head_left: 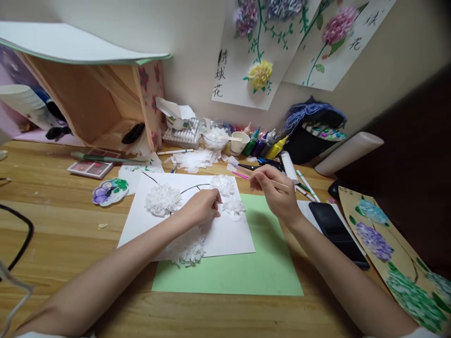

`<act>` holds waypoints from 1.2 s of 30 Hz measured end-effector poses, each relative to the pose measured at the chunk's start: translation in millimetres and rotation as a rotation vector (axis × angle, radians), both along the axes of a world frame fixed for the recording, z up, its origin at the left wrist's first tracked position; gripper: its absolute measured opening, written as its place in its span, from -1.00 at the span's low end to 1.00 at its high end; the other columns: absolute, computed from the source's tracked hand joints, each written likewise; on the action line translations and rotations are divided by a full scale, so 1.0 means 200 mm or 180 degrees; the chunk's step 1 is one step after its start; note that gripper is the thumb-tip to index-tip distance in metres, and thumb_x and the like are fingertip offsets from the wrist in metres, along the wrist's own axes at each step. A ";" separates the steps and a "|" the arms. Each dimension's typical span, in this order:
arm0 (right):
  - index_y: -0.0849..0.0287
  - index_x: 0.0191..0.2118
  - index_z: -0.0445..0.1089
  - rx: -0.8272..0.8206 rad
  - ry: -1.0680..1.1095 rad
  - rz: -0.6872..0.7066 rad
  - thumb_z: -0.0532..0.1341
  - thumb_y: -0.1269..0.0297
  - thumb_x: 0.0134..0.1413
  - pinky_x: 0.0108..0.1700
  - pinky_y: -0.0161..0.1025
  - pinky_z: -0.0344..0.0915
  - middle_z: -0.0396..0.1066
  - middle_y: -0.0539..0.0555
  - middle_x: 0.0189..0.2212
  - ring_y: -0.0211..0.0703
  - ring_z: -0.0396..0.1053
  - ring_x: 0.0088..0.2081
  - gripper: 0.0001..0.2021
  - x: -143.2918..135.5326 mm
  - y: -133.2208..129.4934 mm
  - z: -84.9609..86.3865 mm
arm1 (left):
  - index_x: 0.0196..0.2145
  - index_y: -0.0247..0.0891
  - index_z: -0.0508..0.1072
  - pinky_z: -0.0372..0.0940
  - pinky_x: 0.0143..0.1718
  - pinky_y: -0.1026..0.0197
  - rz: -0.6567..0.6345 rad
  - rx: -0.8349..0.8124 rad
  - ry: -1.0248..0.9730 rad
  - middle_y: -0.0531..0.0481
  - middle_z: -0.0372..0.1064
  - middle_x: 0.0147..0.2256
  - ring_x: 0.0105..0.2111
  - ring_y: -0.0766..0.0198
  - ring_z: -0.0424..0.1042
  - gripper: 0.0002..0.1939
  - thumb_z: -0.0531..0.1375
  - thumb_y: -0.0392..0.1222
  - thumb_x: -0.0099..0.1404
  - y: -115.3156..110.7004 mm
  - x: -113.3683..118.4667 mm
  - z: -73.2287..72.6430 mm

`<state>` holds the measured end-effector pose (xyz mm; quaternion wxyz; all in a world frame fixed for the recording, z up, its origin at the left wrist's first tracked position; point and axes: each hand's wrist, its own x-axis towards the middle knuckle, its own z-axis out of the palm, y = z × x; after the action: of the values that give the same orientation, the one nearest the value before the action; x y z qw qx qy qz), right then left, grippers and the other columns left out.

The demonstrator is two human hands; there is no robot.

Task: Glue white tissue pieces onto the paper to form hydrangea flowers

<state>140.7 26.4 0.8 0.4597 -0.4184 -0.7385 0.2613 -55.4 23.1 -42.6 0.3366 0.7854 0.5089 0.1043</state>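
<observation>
White paper (pixel 225 239) with drawn dark stems lies on a green sheet (pixel 271 263). Ruffled white paper flowers sit on it: one at the left (pixel 163 199), one at the lower edge partly under my forearm, and smaller ones at the upper right (pixel 232 206). My left hand (pixel 206 205) rests over the paper beside the small flowers, fingertips pinched; what they hold, if anything, is too small to make out. My right hand (pixel 273 188) is raised above the top right of the green sheet, fingers closed around a thin light stick (pixel 282 186).
Torn white paper pieces (pixel 197 159), a cup (pixel 238 142) and paint bottles (pixel 264 143) stand along the back. A painted palette (pixel 110 191) lies at the left. A black phone (pixel 338 232) and a flower painting (pixel 387 244) lie at the right.
</observation>
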 end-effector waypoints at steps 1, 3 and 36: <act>0.16 -0.34 0.34 0.0169 -0.0175 0.0064 0.03 0.13 0.20 -0.33 -0.31 0.25 0.39 0.03 -0.46 -0.24 0.36 -0.39 -0.75 0.00 0.04 0.00 | -0.29 -0.26 0.35 0.18 -0.42 0.27 0.0006 0.0002 -0.0004 0.04 0.44 -0.44 -0.39 0.24 0.40 -0.74 0.23 -0.33 0.00 0.00 0.00 0.00; 0.15 -0.25 0.34 0.0453 -0.0666 0.0221 0.00 0.20 0.22 -0.19 -0.26 0.24 0.43 0.10 -0.29 -0.18 0.37 -0.23 -0.78 -0.01 0.14 -0.02 | -0.29 -0.26 0.35 0.18 -0.41 0.27 0.0017 -0.0013 -0.0017 0.04 0.44 -0.44 -0.39 0.24 0.40 -0.73 0.23 -0.34 -0.01 0.00 0.00 0.00; 0.17 -0.47 0.21 0.0954 -0.2605 0.0936 0.02 0.56 -0.09 -0.47 -0.33 -0.12 0.28 0.00 -0.57 -0.26 0.13 -0.52 -0.86 -0.32 0.64 -0.27 | -0.34 -0.27 0.33 0.19 -0.42 0.28 -0.0008 -0.0010 -0.0177 0.01 0.46 -0.43 -0.41 0.25 0.41 -0.75 0.24 -0.36 -0.04 0.01 -0.01 -0.04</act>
<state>76.4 153.4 -52.3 0.1437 -0.3069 -0.9404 0.0274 -57.7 24.4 -50.3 0.3520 0.7823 0.4986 0.1249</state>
